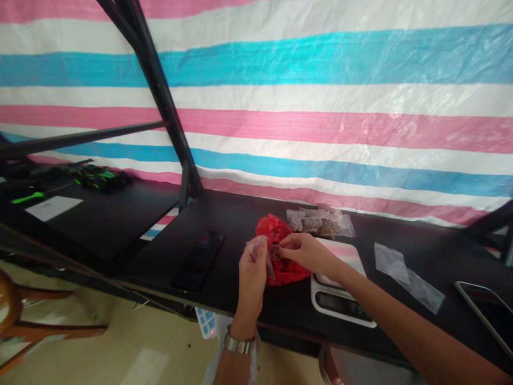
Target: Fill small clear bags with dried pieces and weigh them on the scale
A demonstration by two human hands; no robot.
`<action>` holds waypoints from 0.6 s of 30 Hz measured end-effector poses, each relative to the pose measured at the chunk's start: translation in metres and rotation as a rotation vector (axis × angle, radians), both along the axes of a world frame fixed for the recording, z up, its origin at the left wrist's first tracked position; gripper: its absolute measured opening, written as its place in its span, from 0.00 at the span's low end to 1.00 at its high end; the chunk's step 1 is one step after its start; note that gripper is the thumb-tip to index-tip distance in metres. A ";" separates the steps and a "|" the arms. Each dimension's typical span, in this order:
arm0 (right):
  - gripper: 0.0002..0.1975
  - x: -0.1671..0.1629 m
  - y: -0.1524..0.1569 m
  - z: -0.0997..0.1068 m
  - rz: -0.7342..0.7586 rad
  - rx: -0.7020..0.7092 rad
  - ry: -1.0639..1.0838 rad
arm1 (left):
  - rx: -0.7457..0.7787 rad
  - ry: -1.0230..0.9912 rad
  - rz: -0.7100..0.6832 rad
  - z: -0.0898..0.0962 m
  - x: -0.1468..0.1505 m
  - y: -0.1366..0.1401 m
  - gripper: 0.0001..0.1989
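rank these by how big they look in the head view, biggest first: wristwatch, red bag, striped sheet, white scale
1. striped sheet
2. white scale, though partly covered
3. red bag, also partly covered
4. wristwatch

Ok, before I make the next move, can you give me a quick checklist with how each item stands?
1. Left hand grip on the small clear bag: ok, pinched at the fingers.
2. Right hand grip on the small round item: ok, held at the fingertips.
3. Red bag within reach: ok, right at both hands.
4. Reading on the white scale: cannot tell, no digits legible on the display.
5. Scale unobstructed: not ok, the right forearm crosses over it in this view.
6. Flat clear bags at hand: ok, lying right of the scale.
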State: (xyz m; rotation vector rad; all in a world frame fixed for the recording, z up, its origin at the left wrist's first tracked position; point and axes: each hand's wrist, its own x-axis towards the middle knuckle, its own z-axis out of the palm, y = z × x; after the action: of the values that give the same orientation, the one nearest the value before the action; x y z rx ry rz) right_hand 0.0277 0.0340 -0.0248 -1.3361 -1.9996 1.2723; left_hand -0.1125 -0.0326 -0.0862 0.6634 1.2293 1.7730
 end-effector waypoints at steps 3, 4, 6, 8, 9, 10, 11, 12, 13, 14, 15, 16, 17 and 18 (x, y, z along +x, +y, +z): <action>0.09 0.006 0.001 0.007 -0.018 -0.059 0.110 | 0.000 0.201 0.074 0.000 -0.005 -0.003 0.25; 0.10 0.008 0.002 0.010 -0.031 -0.058 0.141 | 0.007 0.290 0.106 0.001 -0.006 -0.005 0.23; 0.13 0.012 0.002 0.020 -0.043 -0.026 0.198 | 0.011 0.480 0.169 0.003 -0.007 -0.010 0.18; 0.14 0.014 -0.001 0.031 -0.037 0.058 0.238 | -0.004 0.636 0.223 0.006 -0.005 -0.016 0.16; 0.14 0.014 -0.004 0.037 -0.027 0.114 0.236 | -0.010 0.690 0.243 0.007 -0.003 -0.018 0.16; 0.14 0.013 -0.007 0.043 -0.018 0.180 0.215 | -0.007 0.727 0.251 0.008 -0.001 -0.019 0.16; 0.13 0.012 -0.012 0.048 -0.009 0.252 0.177 | 0.007 0.750 0.252 0.008 0.001 -0.021 0.17; 0.11 0.010 -0.017 0.053 0.000 0.326 0.125 | 0.027 0.759 0.245 0.008 0.003 -0.021 0.18; 0.09 0.008 -0.023 0.057 0.007 0.398 0.066 | 0.047 0.758 0.231 0.007 0.005 -0.022 0.18; 0.07 0.006 -0.029 0.061 0.014 0.467 0.006 | 0.064 0.749 0.214 0.007 0.006 -0.022 0.18; 0.06 0.005 -0.035 0.065 0.020 0.533 -0.052 | 0.074 0.735 0.202 0.007 0.008 -0.022 0.17; 0.06 0.003 -0.040 0.067 0.031 0.596 -0.108 | 0.079 0.718 0.193 0.006 0.009 -0.022 0.17; 0.08 0.002 -0.044 0.070 0.046 0.657 -0.159 | 0.080 0.700 0.190 0.006 0.010 -0.022 0.16; 0.10 0.001 -0.047 0.071 0.067 0.716 -0.203 | 0.081 0.686 0.191 0.006 0.010 -0.022 0.17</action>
State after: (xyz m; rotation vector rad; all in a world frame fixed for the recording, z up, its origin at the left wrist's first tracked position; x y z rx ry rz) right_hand 0.0284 -0.0131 0.0462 -1.0639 -2.3251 0.3585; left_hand -0.1021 -0.0544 -0.0803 1.3097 1.7187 1.8161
